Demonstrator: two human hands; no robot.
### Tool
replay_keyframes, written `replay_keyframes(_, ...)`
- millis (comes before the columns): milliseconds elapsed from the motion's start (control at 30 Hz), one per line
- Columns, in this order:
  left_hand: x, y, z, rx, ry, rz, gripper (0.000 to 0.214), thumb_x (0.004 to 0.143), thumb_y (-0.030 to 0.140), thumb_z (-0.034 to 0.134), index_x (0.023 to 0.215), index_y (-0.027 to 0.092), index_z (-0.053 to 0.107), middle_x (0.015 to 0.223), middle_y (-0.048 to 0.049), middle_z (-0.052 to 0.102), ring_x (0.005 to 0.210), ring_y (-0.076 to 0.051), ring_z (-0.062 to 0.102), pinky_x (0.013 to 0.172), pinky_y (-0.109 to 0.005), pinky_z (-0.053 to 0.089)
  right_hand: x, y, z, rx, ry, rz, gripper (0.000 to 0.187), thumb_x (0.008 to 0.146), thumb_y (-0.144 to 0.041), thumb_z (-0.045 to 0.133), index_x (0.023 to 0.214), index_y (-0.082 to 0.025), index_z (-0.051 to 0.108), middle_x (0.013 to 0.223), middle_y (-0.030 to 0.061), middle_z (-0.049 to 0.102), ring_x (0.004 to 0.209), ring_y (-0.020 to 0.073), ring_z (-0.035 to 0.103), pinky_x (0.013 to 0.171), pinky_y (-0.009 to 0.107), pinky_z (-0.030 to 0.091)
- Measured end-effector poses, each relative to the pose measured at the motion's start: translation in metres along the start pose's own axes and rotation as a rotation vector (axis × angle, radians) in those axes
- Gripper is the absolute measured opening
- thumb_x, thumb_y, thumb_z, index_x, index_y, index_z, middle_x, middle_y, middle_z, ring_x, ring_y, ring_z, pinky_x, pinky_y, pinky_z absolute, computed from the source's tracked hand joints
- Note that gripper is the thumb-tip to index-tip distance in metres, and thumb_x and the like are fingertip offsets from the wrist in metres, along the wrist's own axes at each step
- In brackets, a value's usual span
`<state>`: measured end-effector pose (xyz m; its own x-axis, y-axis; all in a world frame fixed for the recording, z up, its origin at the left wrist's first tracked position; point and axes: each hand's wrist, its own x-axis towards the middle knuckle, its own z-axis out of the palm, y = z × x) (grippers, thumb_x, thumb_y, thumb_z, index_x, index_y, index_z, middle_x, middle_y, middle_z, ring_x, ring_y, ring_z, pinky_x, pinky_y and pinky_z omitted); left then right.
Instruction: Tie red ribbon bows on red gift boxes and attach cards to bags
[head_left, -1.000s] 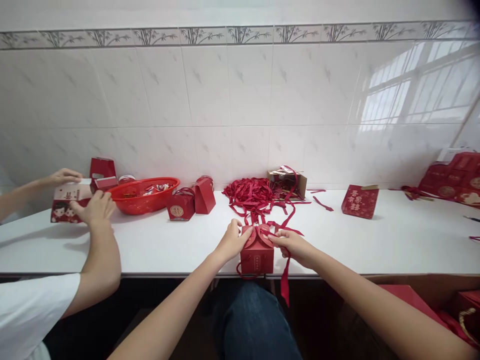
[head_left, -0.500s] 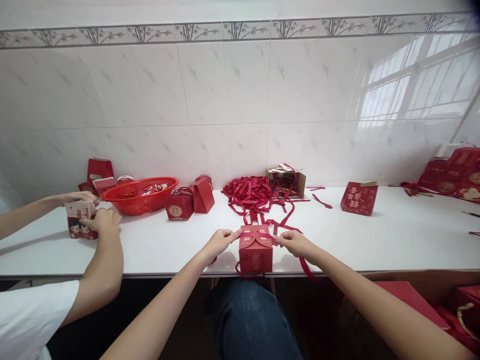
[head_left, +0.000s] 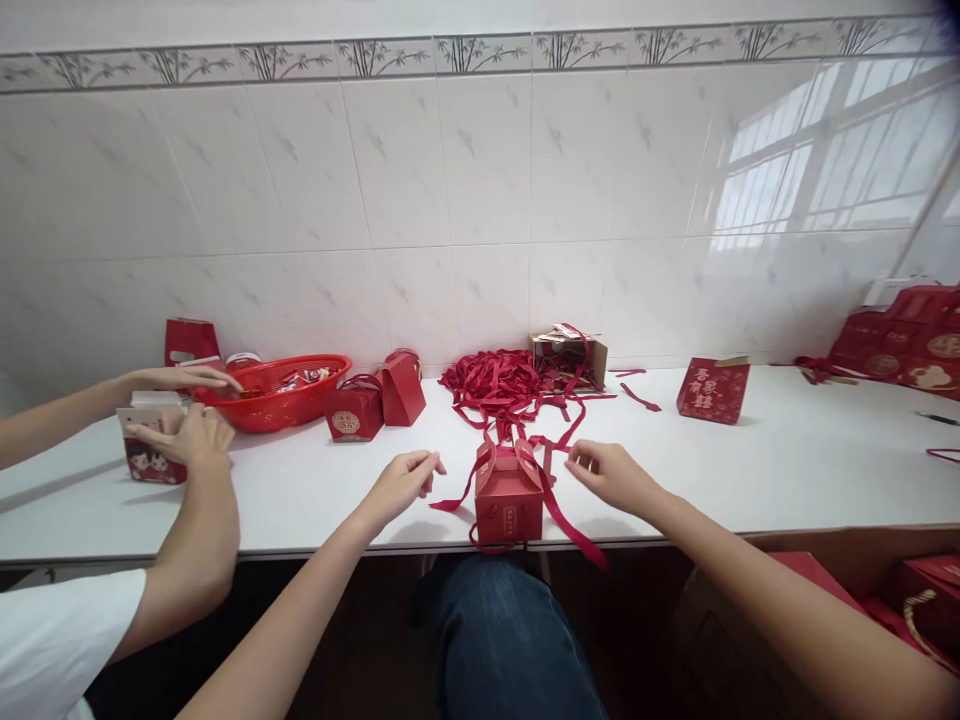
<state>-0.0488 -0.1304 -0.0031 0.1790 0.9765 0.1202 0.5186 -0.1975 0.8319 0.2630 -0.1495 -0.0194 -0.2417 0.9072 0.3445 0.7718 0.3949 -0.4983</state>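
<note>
A small red gift box [head_left: 508, 503] stands at the front edge of the white table [head_left: 787, 470], its top flaps sprung up. A red ribbon [head_left: 571, 522] runs over the box and trails off both sides, its right end hanging over the table edge. My left hand [head_left: 400, 484] hovers just left of the box with its fingers loosely curled and apart, holding nothing. My right hand [head_left: 613, 476] hovers just right of the box, fingers apart, off the ribbon.
A pile of red ribbons [head_left: 495, 385] and a small cardboard box [head_left: 568, 355] lie behind. Two small red boxes [head_left: 352, 412] stand beside a red basket [head_left: 274, 392]. A co-worker's hands [head_left: 184, 435] hold a printed box at left. A flat red bag [head_left: 712, 388] lies right.
Both my hands have let go of the box's top and ribbon and drawn apart; the flaps have sprung open. The co-worker has set the printed box upright on the table.
</note>
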Motion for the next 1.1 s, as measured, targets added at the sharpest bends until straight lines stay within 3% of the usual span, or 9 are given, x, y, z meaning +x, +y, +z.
replay_keyframes(133, -0.018, 0.009, 0.010, 0.240, -0.388, 0.076, 0.031, 0.078, 0.037, 0.044, 0.083, 0.018, 0.069, 0.079, -0.0046, 0.069, 0.066, -0.018, 0.058, 0.065, -0.027, 0.043, -0.012, -0.019, 0.010, -0.105, -0.290, -0.123, 0.025, 0.081, -0.021, 0.047, 0.093, -0.021, 0.069, 0.083, 0.0056, 0.070, 0.074, 0.0185, 0.061, 0.064, 0.027, 0.039)
replay_keyframes(200, -0.019, 0.009, 0.021, 0.339, -0.425, 0.090, 0.033, 0.075, 0.032, 0.047, 0.097, 0.020, 0.068, 0.099, -0.0069, 0.070, 0.083, -0.022, 0.061, 0.075, -0.029, 0.043, -0.014, -0.021, 0.022, -0.250, -0.320, -0.108, 0.030, 0.079, -0.019, 0.047, 0.101, -0.020, 0.067, 0.089, 0.0096, 0.070, 0.080, 0.0227, 0.062, 0.066, 0.029, 0.039)
replay_keyframes(300, -0.014, 0.002, 0.034, 0.314, -0.347, -0.117, 0.051, 0.069, 0.023, 0.046, 0.119, 0.014, 0.057, 0.094, -0.0110, 0.070, 0.080, -0.023, 0.062, 0.070, -0.029, 0.043, -0.013, -0.015, 0.039, -0.244, -0.289, 0.035, 0.035, 0.081, -0.027, 0.047, 0.113, -0.014, 0.058, 0.089, 0.0141, 0.067, 0.079, 0.0255, 0.062, 0.063, 0.031, 0.038)
replay_keyframes(433, -0.009, -0.004, 0.038, -0.127, -0.193, -0.311, 0.068, 0.069, 0.015, 0.044, 0.135, 0.011, 0.033, 0.056, 0.0029, 0.054, 0.042, -0.012, 0.045, 0.045, -0.022, 0.032, -0.008, -0.010, 0.044, 0.322, -0.066, 0.376, 0.030, 0.080, -0.029, 0.049, 0.105, -0.014, 0.049, 0.080, 0.0081, 0.063, 0.068, 0.0192, 0.058, 0.057, 0.028, 0.038)
replay_keyframes(567, -0.005, -0.003, 0.033, -0.999, 0.029, -0.456, 0.037, 0.071, 0.012, 0.056, 0.107, 0.017, 0.050, 0.073, -0.0009, 0.060, 0.052, -0.008, 0.054, 0.048, -0.019, 0.040, -0.001, -0.014, 0.031, 1.052, 0.141, 0.525, 0.019, 0.079, -0.038, 0.049, 0.087, -0.021, 0.046, 0.097, 0.0082, 0.061, 0.077, 0.0182, 0.062, 0.059, 0.027, 0.045)
replay_keyframes(667, 0.001, -0.002, 0.030, -1.289, 0.168, -0.507, 0.008, 0.080, 0.014, 0.056, 0.088, 0.014, 0.057, 0.076, -0.0044, 0.061, 0.060, -0.011, 0.060, 0.050, -0.019, 0.046, 0.005, -0.009, 0.023, 1.201, 0.276, 0.574, 0.030, 0.082, -0.053, 0.043, 0.080, -0.023, 0.045, 0.090, 0.0089, 0.061, 0.083, 0.0216, 0.063, 0.062, 0.031, 0.050)
replay_keyframes(767, 0.007, -0.001, 0.025, -1.320, 0.289, -0.439, 0.011, 0.087, 0.015, 0.051, 0.086, 0.014, 0.063, 0.071, -0.0027, 0.059, 0.058, -0.008, 0.058, 0.048, -0.016, 0.044, 0.008, 0.003, 0.021, 1.181, 0.375, 0.598, 0.030, 0.082, -0.053, 0.046, 0.078, -0.024, 0.048, 0.085, 0.0082, 0.061, 0.083, 0.0219, 0.063, 0.062, 0.032, 0.052)
replay_keyframes(933, 0.014, 0.009, 0.008, -1.155, 0.343, -0.257, 0.023, 0.090, 0.024, 0.047, 0.088, 0.015, 0.068, 0.078, -0.0028, 0.062, 0.061, -0.008, 0.055, 0.051, -0.018, 0.042, 0.010, 0.009, 0.013, 1.272, 0.483, 0.567, 0.023, 0.069, -0.031, 0.072, 0.083, -0.023, 0.056, 0.081, 0.0036, 0.064, 0.076, 0.0166, 0.063, 0.063, 0.027, 0.052)
replay_keyframes(1100, 0.031, 0.037, -0.008, -0.940, 0.424, -0.040, 0.028, 0.069, 0.034, 0.072, 0.090, 0.016, 0.070, 0.081, -0.0032, 0.066, 0.066, -0.009, 0.055, 0.056, -0.019, 0.038, 0.026, -0.012, -0.015, 1.104, 0.517, 0.374, 0.032, 0.068, -0.045, 0.071, 0.084, -0.019, 0.063, 0.075, 0.0021, 0.064, 0.068, 0.0145, 0.061, 0.059, 0.026, 0.049)
